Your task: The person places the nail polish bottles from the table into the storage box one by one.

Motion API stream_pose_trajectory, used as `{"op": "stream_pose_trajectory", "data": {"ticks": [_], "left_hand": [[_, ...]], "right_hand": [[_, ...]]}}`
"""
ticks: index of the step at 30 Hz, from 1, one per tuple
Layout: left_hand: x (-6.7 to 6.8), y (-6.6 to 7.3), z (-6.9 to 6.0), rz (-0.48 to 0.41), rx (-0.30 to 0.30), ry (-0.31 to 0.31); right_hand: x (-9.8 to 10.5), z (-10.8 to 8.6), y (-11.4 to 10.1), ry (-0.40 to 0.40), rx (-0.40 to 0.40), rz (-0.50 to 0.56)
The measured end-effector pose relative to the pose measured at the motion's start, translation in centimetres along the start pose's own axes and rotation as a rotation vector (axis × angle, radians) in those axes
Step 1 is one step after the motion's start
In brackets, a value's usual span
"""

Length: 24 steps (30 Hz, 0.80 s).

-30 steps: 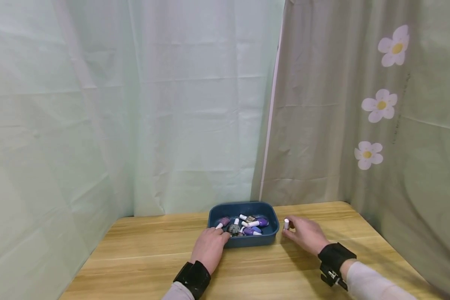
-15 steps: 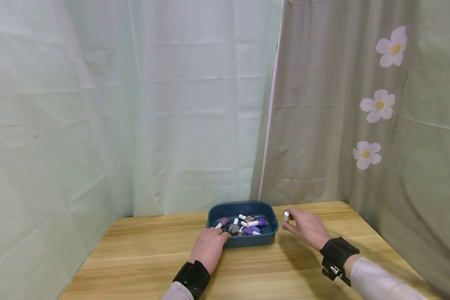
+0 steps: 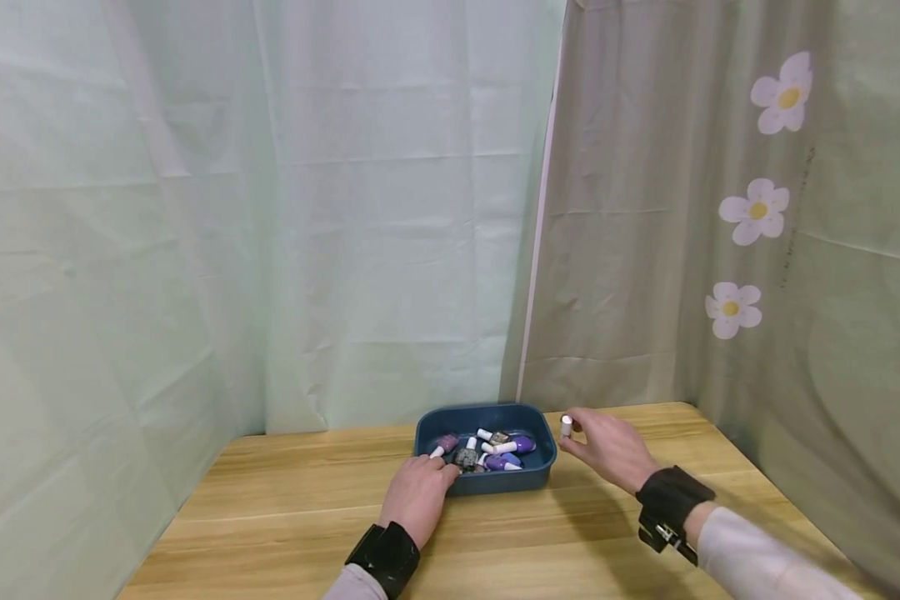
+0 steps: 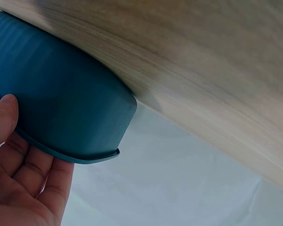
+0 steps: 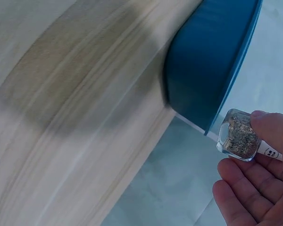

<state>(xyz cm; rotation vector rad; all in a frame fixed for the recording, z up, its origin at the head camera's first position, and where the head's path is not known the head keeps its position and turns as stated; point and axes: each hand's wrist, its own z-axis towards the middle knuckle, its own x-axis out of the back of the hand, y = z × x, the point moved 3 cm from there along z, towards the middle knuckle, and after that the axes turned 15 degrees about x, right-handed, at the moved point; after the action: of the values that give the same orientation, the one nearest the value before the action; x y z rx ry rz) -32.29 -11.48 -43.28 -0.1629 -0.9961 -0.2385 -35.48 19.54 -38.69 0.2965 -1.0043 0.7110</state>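
Observation:
A dark blue plastic bin (image 3: 504, 483) stands on the wooden table, holding several nail polish bottles with white caps, some purple, one dark and speckled (image 3: 466, 458). My left hand (image 3: 417, 497) grips the bin's near left rim; in the left wrist view the thumb (image 4: 4, 115) lies against the outer wall and the fingers pass over the edge. Just right of the bin, above the tabletop, my right hand (image 3: 611, 448) pinches a nail polish bottle (image 5: 240, 136) between thumb and fingers. That bottle is clear glass with glittery gold-brown contents and a white cap.
The wood-grain table (image 3: 292, 508) extends on both sides of the bin. Pale curtains (image 3: 390, 250) hang behind the table and along its left, and a grey-beige curtain with white flowers (image 3: 731, 310) hangs at the right.
My right hand has risen a little off the table with the nail polish bottle and shifted slightly left toward the bin. My left hand stays on the rim.

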Motion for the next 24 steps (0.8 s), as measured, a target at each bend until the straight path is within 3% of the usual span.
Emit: {"op": "stream_pose_trajectory", "data": {"ticks": [14,24], "left_hand": [[0.2,0.1,-0.1,-0.015,-0.015,0.040],[0.4,0.1,-0.2,-0.021,-0.002,0.026]], "right_hand": [[-0.1,2.4,-1.7,-0.042,0.032,0.014],[-1.1,3.5,-3.0,-0.066,0.080,-0.033]]}}
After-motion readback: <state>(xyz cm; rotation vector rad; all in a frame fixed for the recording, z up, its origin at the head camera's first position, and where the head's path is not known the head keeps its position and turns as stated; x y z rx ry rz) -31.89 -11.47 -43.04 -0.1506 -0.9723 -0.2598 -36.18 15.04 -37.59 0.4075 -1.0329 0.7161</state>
